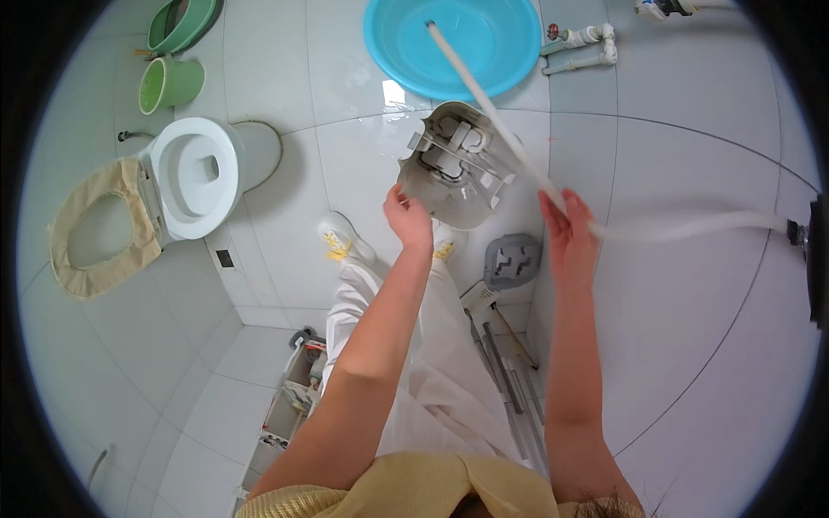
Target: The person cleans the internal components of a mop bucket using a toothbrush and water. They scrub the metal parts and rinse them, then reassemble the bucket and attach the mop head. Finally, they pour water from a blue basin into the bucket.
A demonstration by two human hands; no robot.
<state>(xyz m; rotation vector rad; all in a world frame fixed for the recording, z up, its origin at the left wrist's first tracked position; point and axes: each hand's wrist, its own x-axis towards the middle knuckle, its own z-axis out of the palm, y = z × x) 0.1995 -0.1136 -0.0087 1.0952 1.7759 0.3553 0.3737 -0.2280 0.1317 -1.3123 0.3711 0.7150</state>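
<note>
My left hand [410, 217] is at the lower left rim of a grey plastic bucket-like housing [453, 168] with white fittings inside; its fingertips seem to pinch the rim. My right hand [570, 223] is around a white flexible hose [515, 146], which runs from a dark fitting on the right wall to a light blue plastic basin [453, 81]. The hose's open end lies over the basin's inside. Below the housing, a grey plastic piece [513, 261] with dark slots rests on the floor.
A white toilet [194, 178] with a beige-covered lid stands left. Behind it are a green bucket [178, 83] and green basin [188, 29]. Pipes with a red valve [583, 39] come from the right wall. Poles [502, 362] and a shelf rack [278, 414] flank my legs. Water wets the tiles.
</note>
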